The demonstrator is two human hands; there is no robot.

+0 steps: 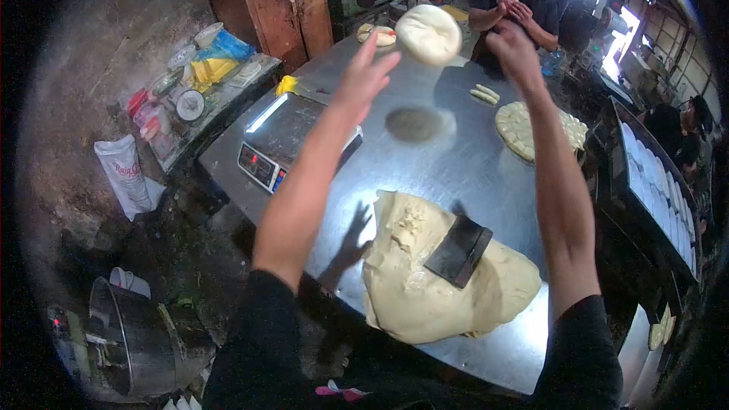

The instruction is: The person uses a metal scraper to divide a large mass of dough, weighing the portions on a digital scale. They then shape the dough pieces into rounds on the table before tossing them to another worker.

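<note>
A round, flattened piece of dough (427,34) is in the air above the table, with a dark shadow on the metal below it. Just left of it, my left hand (366,80) is raised with fingers stretched out, apart from the dough. To the right, my right hand (518,53) is lifted, its fingers blurred and partly turned away. Closer to me a large mass of dough (410,288) lies on the metal table (463,175). A dark dough scraper (459,250) rests on top of that mass.
A digital scale (292,133) stands on the left. Divided dough in a round slab (531,129) lies on the right, near small dough strips (484,93). Another dough piece (376,35) sits farther back. A person (524,11) stands across the table.
</note>
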